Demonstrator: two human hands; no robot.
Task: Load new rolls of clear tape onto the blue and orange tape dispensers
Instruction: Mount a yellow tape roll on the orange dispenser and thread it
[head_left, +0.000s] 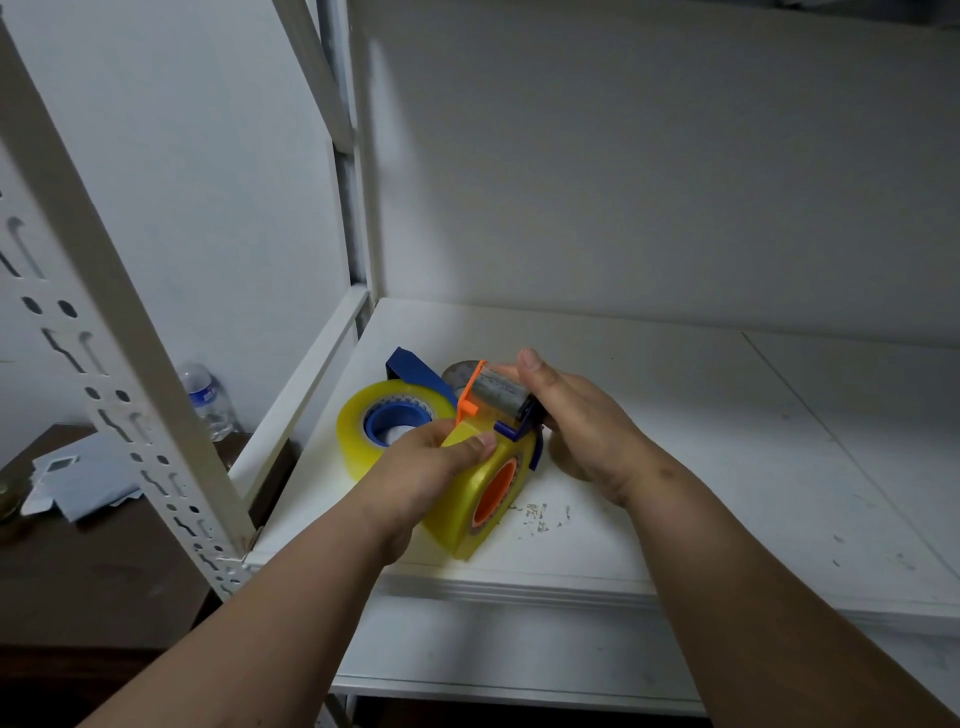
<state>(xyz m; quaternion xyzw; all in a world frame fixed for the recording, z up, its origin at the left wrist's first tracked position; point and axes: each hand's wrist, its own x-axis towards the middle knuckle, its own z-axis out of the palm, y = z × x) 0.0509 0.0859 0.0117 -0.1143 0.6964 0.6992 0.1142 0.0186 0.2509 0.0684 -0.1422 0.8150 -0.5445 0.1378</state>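
On the white shelf (675, 415), the left hand (415, 467) pinches the upright tape roll (467, 499) on the orange dispenser (491, 491), its hub facing right. The right hand (576, 410) cups the roller (496, 395) end. Behind them lies the blue dispenser (397, 421), loaded flat. The writing on the bottle (208, 397) label is unreadable.

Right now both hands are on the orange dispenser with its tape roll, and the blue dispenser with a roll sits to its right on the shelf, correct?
Not quite. In the head view the blue dispenser and its roll sit to the left of the orange dispenser, not the right. The left hand and right hand are both on it, on the white shelf.
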